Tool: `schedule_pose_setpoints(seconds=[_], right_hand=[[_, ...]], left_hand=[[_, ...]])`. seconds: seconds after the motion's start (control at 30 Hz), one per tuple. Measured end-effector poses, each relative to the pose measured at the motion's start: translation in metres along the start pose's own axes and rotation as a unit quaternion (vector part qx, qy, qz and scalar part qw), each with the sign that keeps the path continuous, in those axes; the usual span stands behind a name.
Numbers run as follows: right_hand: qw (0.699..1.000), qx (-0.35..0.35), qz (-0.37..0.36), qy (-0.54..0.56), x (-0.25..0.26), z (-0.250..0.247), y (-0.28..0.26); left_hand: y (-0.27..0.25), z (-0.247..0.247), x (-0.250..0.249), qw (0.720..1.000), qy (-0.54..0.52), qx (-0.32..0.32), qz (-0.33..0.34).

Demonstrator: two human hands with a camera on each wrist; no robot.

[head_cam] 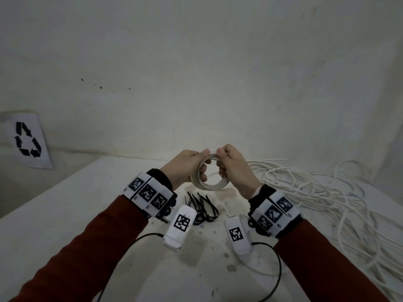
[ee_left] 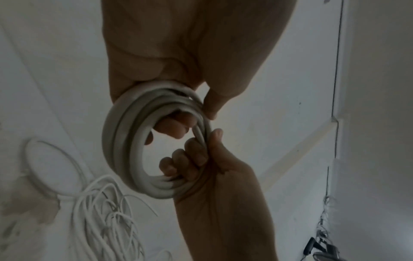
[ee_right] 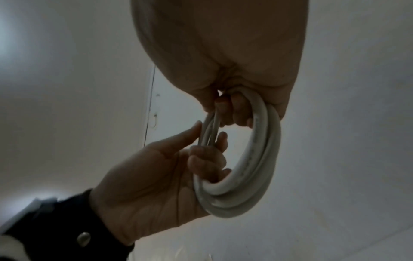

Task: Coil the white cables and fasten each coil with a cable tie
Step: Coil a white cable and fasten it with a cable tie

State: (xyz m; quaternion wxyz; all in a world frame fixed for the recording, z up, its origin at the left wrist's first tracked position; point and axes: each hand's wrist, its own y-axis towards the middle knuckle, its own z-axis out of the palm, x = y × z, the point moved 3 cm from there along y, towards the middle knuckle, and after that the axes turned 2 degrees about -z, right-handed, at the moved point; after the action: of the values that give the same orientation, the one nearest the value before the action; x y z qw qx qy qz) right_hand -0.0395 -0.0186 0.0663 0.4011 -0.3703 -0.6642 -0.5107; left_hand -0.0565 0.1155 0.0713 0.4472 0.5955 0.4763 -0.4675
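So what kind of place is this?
Probably a plain workroom or storage corner: a stained white table, bare walls, a recycling sign, loose cables and black ties.

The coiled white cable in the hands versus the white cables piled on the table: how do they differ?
The coiled cable is wound into a tight ring; the loose cables sprawl in tangled open loops. The coil is held above the table by the left hand and right hand; the pile lies on the table. Both are white, and neither shows a tie.
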Motion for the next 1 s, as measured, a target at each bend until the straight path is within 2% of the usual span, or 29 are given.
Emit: schedule_pose_setpoints(seconds=[0.1, 0.27, 0.33, 0.43, 0.53, 0.57, 0.63, 0.7, 0.83, 0.93, 1.0], right_hand=[[1.000, 0.023, 0.010, -0.019, 0.002, 0.002, 0.002], [0.986, 0.009, 0.060, 0.154, -0.009, -0.001, 0.001], [0.981, 0.012, 0.093, 0.167, -0.019, -0.002, -0.001], [0.985, 0.016, 0.143, 0.093, -0.037, -0.005, 0.000], [0.982, 0.044, 0.164, -0.083, -0.057, -0.009, 0.004], [0.972, 0.066, 0.157, -0.162, -0.064, -0.010, 0.006], [0.932, 0.131, 0.130, -0.312, -0.074, -0.007, 0.009], [0.888, 0.193, 0.109, -0.403, -0.080, 0.001, 0.009], [0.822, 0.289, 0.121, -0.475, -0.086, 0.017, 0.009], [0.763, 0.338, 0.139, -0.533, -0.094, 0.025, 0.009], [0.737, 0.347, 0.123, -0.567, -0.099, 0.027, 0.010]], left_hand=[[0.003, 0.001, 0.003, 1.000, 0.006, -0.005, 0.000], [0.005, -0.007, 0.009, 0.996, -0.075, -0.045, -0.005], [0.005, -0.012, 0.013, 0.996, -0.073, -0.054, -0.005], [0.005, -0.028, 0.024, 0.996, -0.008, -0.090, -0.014], [0.006, -0.052, 0.042, 0.982, 0.113, -0.147, -0.026], [0.005, -0.059, 0.048, 0.975, 0.152, -0.162, -0.033], [0.003, -0.070, 0.059, 0.960, 0.211, -0.180, -0.049], [0.000, -0.078, 0.067, 0.946, 0.258, -0.187, -0.060], [-0.001, -0.091, 0.079, 0.916, 0.330, -0.208, -0.091], [0.001, -0.095, 0.084, 0.909, 0.348, -0.209, -0.100], [0.002, -0.094, 0.086, 0.909, 0.346, -0.209, -0.101]])
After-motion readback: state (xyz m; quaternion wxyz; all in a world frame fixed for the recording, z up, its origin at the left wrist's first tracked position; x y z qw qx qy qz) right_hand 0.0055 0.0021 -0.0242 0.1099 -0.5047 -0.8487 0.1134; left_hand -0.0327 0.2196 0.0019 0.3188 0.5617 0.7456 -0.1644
